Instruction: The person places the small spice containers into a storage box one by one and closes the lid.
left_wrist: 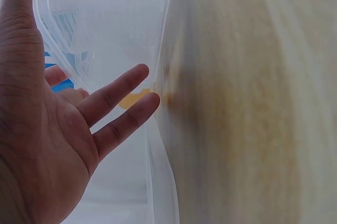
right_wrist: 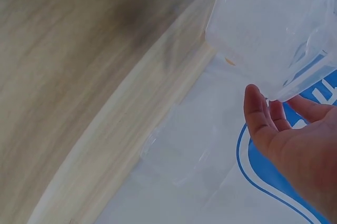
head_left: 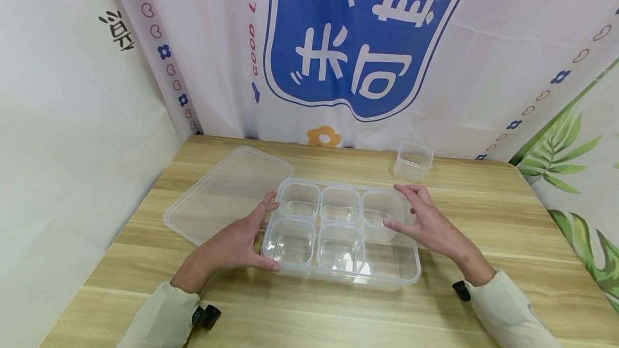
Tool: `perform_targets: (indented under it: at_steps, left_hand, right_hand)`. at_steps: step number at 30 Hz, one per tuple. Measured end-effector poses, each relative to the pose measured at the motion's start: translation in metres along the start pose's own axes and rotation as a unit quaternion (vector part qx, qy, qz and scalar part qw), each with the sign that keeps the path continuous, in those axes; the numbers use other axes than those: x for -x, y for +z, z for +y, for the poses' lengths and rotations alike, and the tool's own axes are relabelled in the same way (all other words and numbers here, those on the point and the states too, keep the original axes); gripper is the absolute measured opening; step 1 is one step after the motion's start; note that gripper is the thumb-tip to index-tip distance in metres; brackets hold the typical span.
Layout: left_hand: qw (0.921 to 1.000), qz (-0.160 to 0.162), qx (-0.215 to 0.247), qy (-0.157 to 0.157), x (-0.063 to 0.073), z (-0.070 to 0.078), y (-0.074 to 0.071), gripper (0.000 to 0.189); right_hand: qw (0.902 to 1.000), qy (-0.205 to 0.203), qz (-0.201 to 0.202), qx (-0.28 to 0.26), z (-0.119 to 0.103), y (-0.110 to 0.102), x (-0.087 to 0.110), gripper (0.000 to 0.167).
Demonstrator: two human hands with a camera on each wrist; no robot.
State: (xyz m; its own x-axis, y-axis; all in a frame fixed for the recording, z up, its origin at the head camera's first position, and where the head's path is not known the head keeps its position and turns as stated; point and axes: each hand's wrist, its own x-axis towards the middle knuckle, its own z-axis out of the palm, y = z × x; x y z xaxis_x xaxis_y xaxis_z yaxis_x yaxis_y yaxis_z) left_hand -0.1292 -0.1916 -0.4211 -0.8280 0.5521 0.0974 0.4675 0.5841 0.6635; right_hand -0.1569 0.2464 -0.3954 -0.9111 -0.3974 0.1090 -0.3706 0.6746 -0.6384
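A large clear plastic storage box point(head_left: 387, 282) stands on the table, with small clear square containers set in it in two rows. The front right space of the box holds none. My left hand point(head_left: 242, 240) holds the box's left end, its thumb at the front corner and fingers towards the back. Two of its fingers point(left_wrist: 126, 124) stretch out beside the box wall in the left wrist view. At the back right, my right hand point(head_left: 430, 224) grips the small container point(head_left: 376, 208) by its right side. Its other fingers point(right_wrist: 255, 110) hang by the box's outer corner.
A flat clear lid point(head_left: 217, 192) lies on the wooden table point(head_left: 309, 321), left of the box and partly behind my left hand. Another small clear container point(head_left: 413, 162) stands near the table's back edge, to the right. A printed cloth point(head_left: 217, 69) hangs behind the table.
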Motion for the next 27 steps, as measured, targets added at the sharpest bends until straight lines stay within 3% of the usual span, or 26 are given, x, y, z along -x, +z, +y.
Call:
perform_targets:
  at_steps: [6,15,21,27]
  left_hand:
    - [1.0000,-0.002,0.002,0.001,0.000,-0.001,0.001,0.142]
    - [1.0000,-0.002,0.005,-0.002,-0.001,0.000,0.000,0.142]
    - [1.0000,-0.002,0.001,-0.005,0.000,0.000,0.001,0.142]
    - [1.0000,0.000,0.000,0.003,0.000,0.000,0.000,0.142]
  right_hand:
    - [0.9990,-0.028,0.012,-0.034,0.006,-0.007,-0.006,0.065]
    - [0.9944,-0.013,0.091,-0.052,0.017,-0.020,-0.023,0.058]
    - [0.9916,0.021,0.123,-0.034,0.032,-0.026,-0.032,0.062]
    - [0.9887,0.065,0.136,0.000,0.041,-0.029,-0.038,0.080]
